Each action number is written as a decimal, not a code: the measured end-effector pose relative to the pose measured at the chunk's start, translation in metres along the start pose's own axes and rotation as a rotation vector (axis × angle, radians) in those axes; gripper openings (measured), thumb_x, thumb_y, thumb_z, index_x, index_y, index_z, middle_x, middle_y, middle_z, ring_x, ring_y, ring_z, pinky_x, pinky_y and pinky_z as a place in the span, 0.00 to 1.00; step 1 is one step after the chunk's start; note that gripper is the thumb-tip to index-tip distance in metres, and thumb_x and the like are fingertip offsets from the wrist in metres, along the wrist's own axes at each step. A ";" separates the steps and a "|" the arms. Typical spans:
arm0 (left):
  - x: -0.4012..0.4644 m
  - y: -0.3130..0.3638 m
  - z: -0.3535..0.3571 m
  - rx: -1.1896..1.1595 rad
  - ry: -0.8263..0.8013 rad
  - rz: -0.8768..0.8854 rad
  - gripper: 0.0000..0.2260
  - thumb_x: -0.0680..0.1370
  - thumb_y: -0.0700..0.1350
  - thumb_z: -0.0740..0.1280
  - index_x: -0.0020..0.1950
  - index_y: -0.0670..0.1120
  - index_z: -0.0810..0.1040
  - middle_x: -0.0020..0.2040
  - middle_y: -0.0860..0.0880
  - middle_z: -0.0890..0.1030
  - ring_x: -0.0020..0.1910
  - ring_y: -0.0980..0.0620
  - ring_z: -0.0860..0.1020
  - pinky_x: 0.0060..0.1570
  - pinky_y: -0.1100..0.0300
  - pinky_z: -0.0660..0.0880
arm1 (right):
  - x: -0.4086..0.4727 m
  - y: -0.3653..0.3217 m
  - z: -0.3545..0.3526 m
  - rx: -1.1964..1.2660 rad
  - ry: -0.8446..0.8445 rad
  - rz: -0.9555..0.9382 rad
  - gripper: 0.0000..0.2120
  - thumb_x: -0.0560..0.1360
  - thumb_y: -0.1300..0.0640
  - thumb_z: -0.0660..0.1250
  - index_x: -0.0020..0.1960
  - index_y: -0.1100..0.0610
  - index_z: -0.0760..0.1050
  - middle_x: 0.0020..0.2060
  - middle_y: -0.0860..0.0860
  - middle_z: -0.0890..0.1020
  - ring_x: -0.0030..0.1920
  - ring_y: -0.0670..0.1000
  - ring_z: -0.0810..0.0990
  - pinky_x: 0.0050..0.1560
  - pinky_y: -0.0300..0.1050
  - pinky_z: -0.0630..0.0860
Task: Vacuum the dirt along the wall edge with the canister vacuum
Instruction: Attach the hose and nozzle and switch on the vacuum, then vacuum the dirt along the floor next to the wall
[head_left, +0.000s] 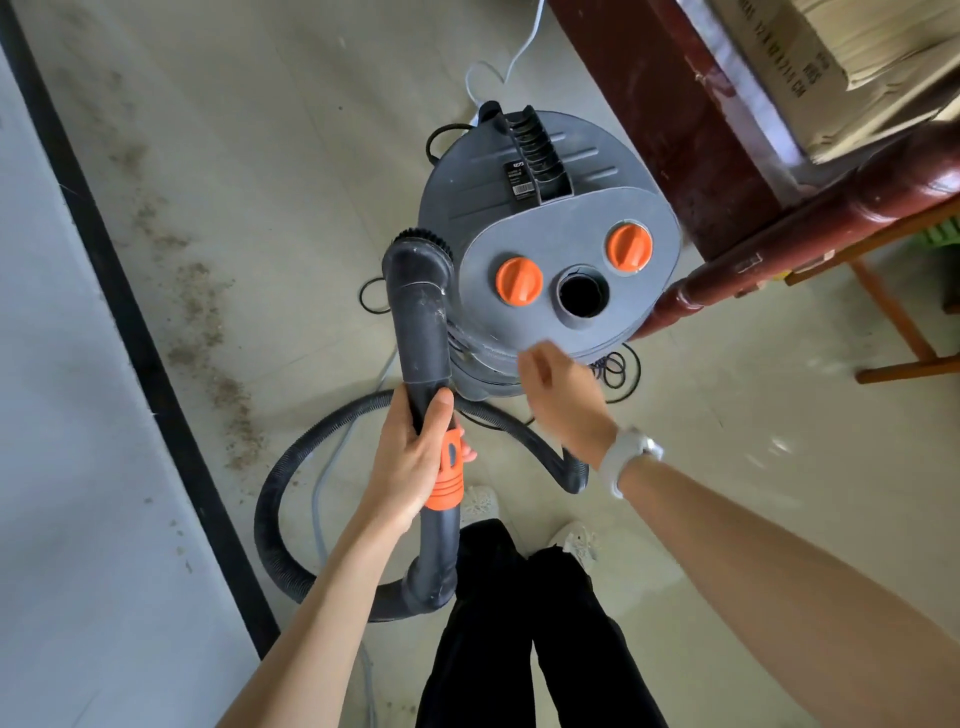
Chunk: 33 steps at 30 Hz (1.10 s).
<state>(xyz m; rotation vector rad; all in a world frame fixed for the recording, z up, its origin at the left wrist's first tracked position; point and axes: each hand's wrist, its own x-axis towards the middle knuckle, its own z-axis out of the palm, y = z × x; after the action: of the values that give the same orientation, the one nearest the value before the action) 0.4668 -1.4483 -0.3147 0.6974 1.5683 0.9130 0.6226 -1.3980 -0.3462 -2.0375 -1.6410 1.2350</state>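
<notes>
Left hand (415, 462) wrapped round the hose handle (423, 364), at the orange collar (448, 475); brush nozzle (422, 244) points up and away, off the floor. Right hand (558, 389) hovers at the near rim of the vacuum canister (550, 223), blurred, fingers loosely bent, holding nothing as far as I can tell. It sits just short of the two orange knobs (518, 280) and the open port (583, 295).

Dirt (200, 306) runs in a loose strip on the floor (291, 130), parallel to the black baseboard (130, 312) at the left wall edge.

Handling, my read: handle tube is rigid plastic, light, one-hand job; current hold above the collar looks right. Ribbed hose (283, 499) is floppy and looped near the feet, so it may drag or snag. Canister looks bulky; better pulled than lifted.

Room: open floor between canister and baseboard, enough to swing the nozzle left and down. Right side tight: red wooden furniture leg (779, 244) is close against the canister. Cables (615, 369) lie coiled by its base.
</notes>
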 end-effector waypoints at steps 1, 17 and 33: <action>-0.004 0.000 0.001 -0.003 -0.020 0.005 0.06 0.81 0.43 0.59 0.44 0.45 0.69 0.34 0.47 0.74 0.31 0.50 0.77 0.38 0.53 0.78 | -0.023 0.010 0.006 0.088 -0.067 0.015 0.08 0.79 0.57 0.58 0.41 0.52 0.69 0.31 0.47 0.74 0.36 0.54 0.74 0.38 0.43 0.71; -0.148 0.030 0.191 -0.215 -0.345 -0.104 0.10 0.81 0.49 0.60 0.56 0.44 0.69 0.37 0.50 0.80 0.34 0.55 0.81 0.38 0.58 0.77 | -0.244 0.112 -0.101 0.485 0.076 0.037 0.12 0.77 0.53 0.66 0.52 0.59 0.67 0.38 0.53 0.75 0.41 0.59 0.76 0.48 0.55 0.74; -0.461 0.011 0.473 0.455 -1.263 0.098 0.05 0.82 0.44 0.58 0.54 0.47 0.73 0.45 0.51 0.80 0.41 0.55 0.78 0.42 0.63 0.74 | -0.532 0.334 -0.304 0.656 1.138 0.402 0.12 0.76 0.54 0.65 0.40 0.49 0.62 0.29 0.48 0.75 0.24 0.40 0.71 0.26 0.31 0.68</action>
<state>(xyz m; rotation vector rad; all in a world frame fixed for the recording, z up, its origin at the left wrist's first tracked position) 1.0180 -1.7399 -0.0950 1.3271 0.5671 0.0331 1.0684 -1.8918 -0.1369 -1.9851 -0.2685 0.3679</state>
